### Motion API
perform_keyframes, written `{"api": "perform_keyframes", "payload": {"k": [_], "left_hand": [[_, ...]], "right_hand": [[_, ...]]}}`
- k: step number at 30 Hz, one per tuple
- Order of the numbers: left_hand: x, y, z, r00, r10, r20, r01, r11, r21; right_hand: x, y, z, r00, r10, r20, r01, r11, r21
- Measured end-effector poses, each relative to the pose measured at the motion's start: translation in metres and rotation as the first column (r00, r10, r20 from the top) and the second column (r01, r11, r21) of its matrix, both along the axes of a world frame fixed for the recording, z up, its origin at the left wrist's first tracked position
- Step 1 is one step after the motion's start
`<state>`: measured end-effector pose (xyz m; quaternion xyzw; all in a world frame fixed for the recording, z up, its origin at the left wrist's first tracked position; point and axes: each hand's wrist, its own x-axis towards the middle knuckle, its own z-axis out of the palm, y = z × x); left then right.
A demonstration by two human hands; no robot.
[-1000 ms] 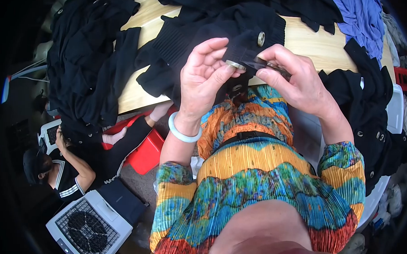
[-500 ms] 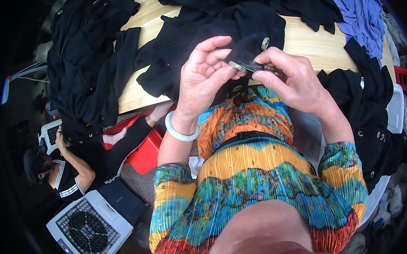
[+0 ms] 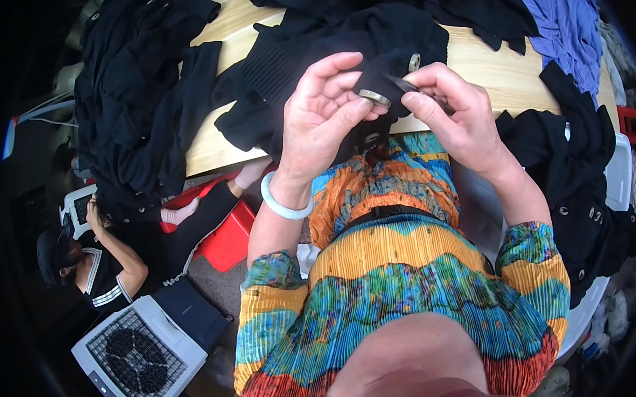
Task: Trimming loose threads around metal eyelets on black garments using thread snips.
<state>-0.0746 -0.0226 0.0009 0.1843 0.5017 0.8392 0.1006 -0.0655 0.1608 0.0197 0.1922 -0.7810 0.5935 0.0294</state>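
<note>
My left hand [image 3: 321, 121] pinches a large gold-rimmed button [image 3: 375, 97] between thumb and fingers, its upper fingers loosely curled. The button is on a black knit garment [image 3: 358, 39], which hangs over the table edge toward my lap. In my right hand [image 3: 461, 119], thumb and forefinger close on small thread snips [image 3: 404, 83]. Their dark pointed blades reach toward the button without touching it; the handle is mostly hidden in my palm. A second button [image 3: 414, 62] shows on the garment just beyond my right fingertips.
Black garments [image 3: 140, 87] pile on the wooden table [image 3: 497, 72] at left, and others [image 3: 578, 165] lie at right. Purple cloth [image 3: 565, 39] lies far right. At lower left a person [image 3: 113, 261] sits near a red stool [image 3: 226, 234] and a fan unit [image 3: 141, 353].
The snips have drawn back up and to the right, away from the button. My left hand still pinches the button, which has turned to show more of its face.
</note>
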Motion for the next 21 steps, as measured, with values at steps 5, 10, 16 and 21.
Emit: {"api": "perform_keyframes", "payload": {"k": [5,10,16,21], "left_hand": [[0.001,-0.002,-0.002,0.999,0.045,0.011,-0.045,0.999,0.018],[0.000,-0.002,-0.001,0.999,0.036,0.002,-0.036,0.999,-0.004],[-0.001,-0.001,-0.002,1.000,0.026,0.010,-0.026,1.000,-0.006],[-0.001,-0.002,-0.005,1.000,0.023,0.007,-0.023,0.999,0.031]], "right_hand": [[0.000,0.004,0.008,0.994,0.110,0.001,-0.109,0.987,0.115],[-0.002,0.004,0.012,0.991,0.129,-0.022,-0.121,0.968,0.220],[0.000,0.002,0.007,0.994,0.054,-0.094,-0.039,0.988,0.147],[-0.012,0.014,0.005,0.989,-0.073,0.131,0.106,0.960,-0.261]]}}
